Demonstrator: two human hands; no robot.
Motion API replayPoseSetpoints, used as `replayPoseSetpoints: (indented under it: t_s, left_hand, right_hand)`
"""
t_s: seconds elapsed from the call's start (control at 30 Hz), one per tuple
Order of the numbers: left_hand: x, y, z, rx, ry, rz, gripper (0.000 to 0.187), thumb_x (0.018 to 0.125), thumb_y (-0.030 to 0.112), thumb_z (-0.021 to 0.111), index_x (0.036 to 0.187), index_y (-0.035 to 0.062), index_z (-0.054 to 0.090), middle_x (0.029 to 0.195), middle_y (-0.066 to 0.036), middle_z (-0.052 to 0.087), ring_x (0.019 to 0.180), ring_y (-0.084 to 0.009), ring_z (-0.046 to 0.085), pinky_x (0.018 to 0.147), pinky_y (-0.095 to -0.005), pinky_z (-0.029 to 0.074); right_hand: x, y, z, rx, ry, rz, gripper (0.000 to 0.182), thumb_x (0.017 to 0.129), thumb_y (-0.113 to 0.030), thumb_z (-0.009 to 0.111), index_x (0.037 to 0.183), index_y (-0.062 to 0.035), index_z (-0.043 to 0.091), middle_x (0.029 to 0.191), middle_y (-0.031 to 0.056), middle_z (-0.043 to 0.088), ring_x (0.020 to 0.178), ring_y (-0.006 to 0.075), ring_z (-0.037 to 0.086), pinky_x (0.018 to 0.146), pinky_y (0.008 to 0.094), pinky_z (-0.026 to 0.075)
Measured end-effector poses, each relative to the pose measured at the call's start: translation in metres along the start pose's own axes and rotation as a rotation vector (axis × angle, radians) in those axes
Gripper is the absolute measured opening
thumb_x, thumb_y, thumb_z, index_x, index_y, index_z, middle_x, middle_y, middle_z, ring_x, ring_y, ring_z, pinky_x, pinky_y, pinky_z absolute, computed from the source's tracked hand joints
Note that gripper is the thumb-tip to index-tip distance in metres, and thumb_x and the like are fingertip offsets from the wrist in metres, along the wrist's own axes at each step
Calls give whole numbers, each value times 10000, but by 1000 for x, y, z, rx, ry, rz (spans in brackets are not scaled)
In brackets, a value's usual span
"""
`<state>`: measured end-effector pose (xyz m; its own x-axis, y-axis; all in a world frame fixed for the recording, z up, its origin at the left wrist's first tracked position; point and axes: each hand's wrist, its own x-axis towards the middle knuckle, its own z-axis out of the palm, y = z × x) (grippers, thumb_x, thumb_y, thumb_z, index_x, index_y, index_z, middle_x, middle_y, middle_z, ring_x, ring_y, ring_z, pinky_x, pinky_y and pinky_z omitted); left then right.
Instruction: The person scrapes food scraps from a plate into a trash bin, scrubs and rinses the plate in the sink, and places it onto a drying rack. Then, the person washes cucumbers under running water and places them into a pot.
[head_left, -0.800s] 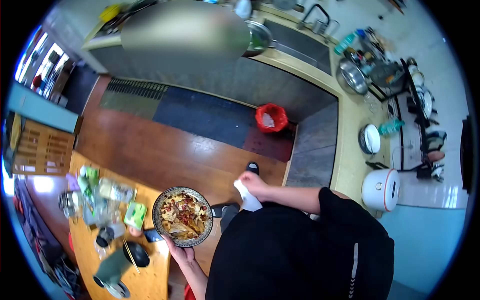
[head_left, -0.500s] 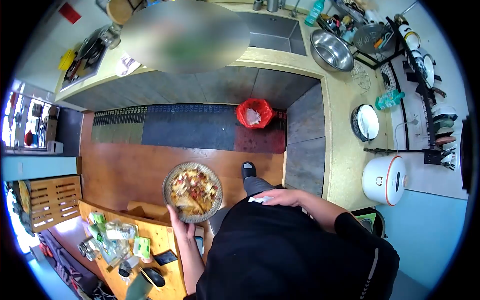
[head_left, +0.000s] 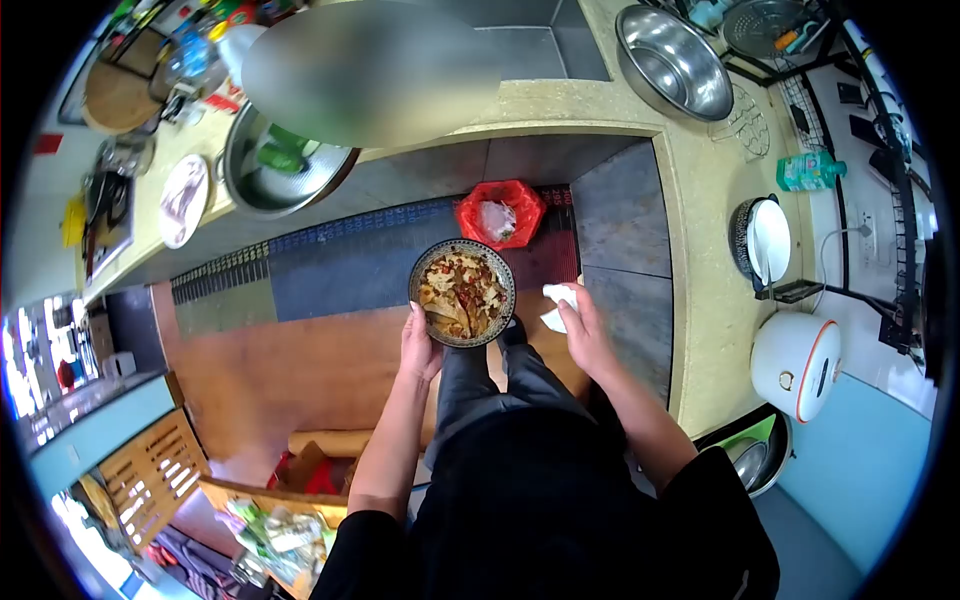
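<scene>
My left hand (head_left: 421,345) grips the left edge of a round patterned bowl (head_left: 509,278), with the thumb at its rim. Pieces of brown and yellowish food with red bits (head_left: 462,295) fill the bowl. To its right, my right hand (head_left: 590,335) is closed on a crumpled white tissue (head_left: 556,319) and is apart from the bowl. Just beyond the bowl, on the floor, stands a bin lined with a red bag (head_left: 467,221), with whitish rubbish inside.
The counter (head_left: 700,330) runs along the far side and the right, carrying a steel basin (head_left: 675,62), a white rice cooker (head_left: 795,365) and a pan with green vegetables (head_left: 283,157). A dark mat (head_left: 330,270) covers the floor. A cluttered wooden table (head_left: 325,508) is at lower left.
My left hand has carried the bowl rightward and farther from the table, close to the red bin. My right hand has lifted off my body, still with the tissue. The view has turned.
</scene>
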<state>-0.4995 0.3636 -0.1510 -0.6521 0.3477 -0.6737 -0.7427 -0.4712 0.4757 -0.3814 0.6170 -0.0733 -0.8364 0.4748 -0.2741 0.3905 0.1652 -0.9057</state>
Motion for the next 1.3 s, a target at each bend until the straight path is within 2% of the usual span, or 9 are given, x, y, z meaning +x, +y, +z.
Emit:
replayPoseSetpoints:
  t_s: [0.1, 0.17, 0.27, 0.57, 0.77, 0.9, 1.03, 1.1, 1.3]
  left_hand:
    - [57, -3, -6, 65, -23, -87, 581, 997, 497, 480, 1389, 68, 469, 1420, -73, 511, 1296, -231, 489, 1104, -414, 391]
    - [87, 1, 0, 89, -3, -136, 577, 994, 499, 486, 1382, 71, 479, 1410, -71, 520, 1290, -234, 494, 1100, -414, 395]
    - [123, -3, 3, 120, -1, -145, 517, 990, 494, 502, 1323, 99, 533, 1343, -56, 577, 1229, -227, 549, 1054, -406, 442]
    - [208, -40, 17, 188, 66, -92, 400, 1013, 411, 517, 1233, 82, 579, 1208, -51, 648, 1091, -192, 619, 949, -362, 502]
    - [246, -74, 20, 285, 174, -33, 381, 1017, 423, 515, 1169, 87, 607, 1113, -40, 671, 988, -147, 633, 866, -307, 524]
    - [261, -86, 28, 277, 247, -64, 387, 1007, 436, 531, 1154, 85, 602, 1101, -32, 669, 978, -155, 639, 839, -322, 540]
    - [275, -89, 27, 358, 297, -105, 437, 991, 466, 543, 1207, 88, 582, 1143, -36, 664, 1012, -169, 649, 840, -333, 554]
    - [286, -85, 24, 406, 297, -127, 441, 993, 466, 541, 1214, 87, 580, 1132, -37, 667, 993, -165, 654, 821, -325, 558]
    - [317, -98, 7, 455, 237, 2, 340, 1009, 393, 549, 1111, 80, 632, 1062, -18, 670, 922, -132, 636, 799, -295, 538]
  right_hand:
    - [33, 8, 35, 438, -10, 124, 311, 1005, -173, 439, 1252, -14, 542, 1165, 164, 580, 1065, 287, 580, 948, 337, 436]
    - [52, 36, 59, 54, -27, -145, 296, 936, -35, 498, 1219, -21, 582, 1128, 162, 566, 1042, 301, 580, 935, 348, 446]
    - [73, 34, 90, -119, -30, -192, 336, 866, 75, 522, 1159, -43, 637, 1109, 168, 544, 1006, 328, 566, 886, 355, 473]
    - [162, 111, 139, -401, 49, -313, 122, 745, -42, 690, 844, -95, 737, 922, 62, 661, 849, 261, 599, 806, 392, 473]
    - [211, 164, 156, -367, -167, -233, 101, 747, -57, 645, 818, -76, 715, 875, 80, 645, 835, 289, 652, 740, 414, 535]
    - [269, 182, 152, -434, -27, -350, 106, 755, -108, 623, 803, -109, 717, 846, 66, 649, 784, 288, 649, 706, 405, 533]
    - [324, 233, 144, -675, -129, -128, 112, 778, -138, 647, 824, -166, 745, 886, 55, 688, 821, 255, 683, 730, 389, 543]
    - [333, 238, 134, -475, 79, -221, 157, 773, -105, 658, 885, -145, 760, 870, 71, 678, 778, 268, 679, 691, 395, 544]
    - [288, 216, 141, -237, -171, -279, 116, 759, -13, 626, 828, -78, 693, 829, 99, 653, 767, 322, 649, 643, 429, 515]
